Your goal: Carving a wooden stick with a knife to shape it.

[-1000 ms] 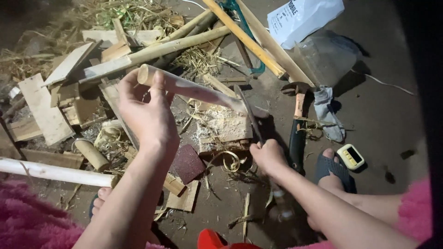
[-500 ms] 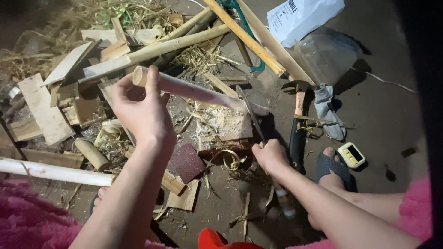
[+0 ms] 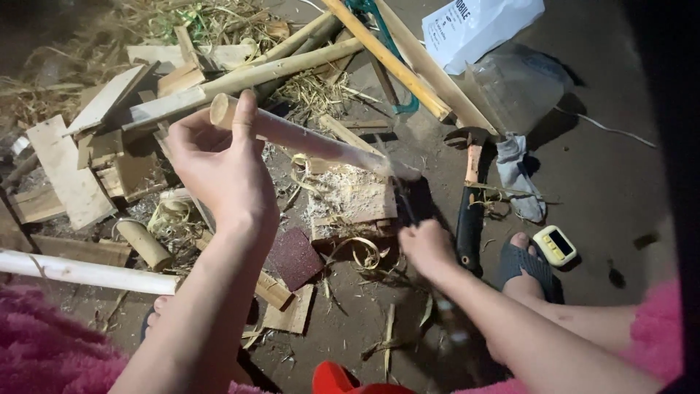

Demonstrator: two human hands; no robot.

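Bamboo stick (image 3: 313, 142), pale and round, is gripped near its upper end by the left hand (image 3: 219, 164), fingers curled tight around it with the thumb laid up along the shaft; the stick slopes down and to the right until its lower tip rests on a wooden block (image 3: 354, 201) dusted with shavings. The right hand (image 3: 426, 248) is closed around a dark-handled blade (image 3: 403, 201) whose edge meets the stick close to that lower tip (the blade itself is blurred, so its exact shape is hard to make out). To shave cleanly here, I would judge that the tip should stay planted on the block, the strokes should run away from the gripping hand, and each cut should stay shallow so the grain does not split. Around the block lie curled shavings (image 3: 364, 252), a dark red square of abrasive sheet (image 3: 295, 257) and short offcuts. Farther out on the dirt floor (image 3: 605, 182) are a hatchet (image 3: 470, 211) beside a grey glove (image 3: 519, 175), a small yellow device (image 3: 555, 245) near a sandalled foot (image 3: 526, 263), long bamboo poles (image 3: 277, 69) and a white bag (image 3: 477, 25).
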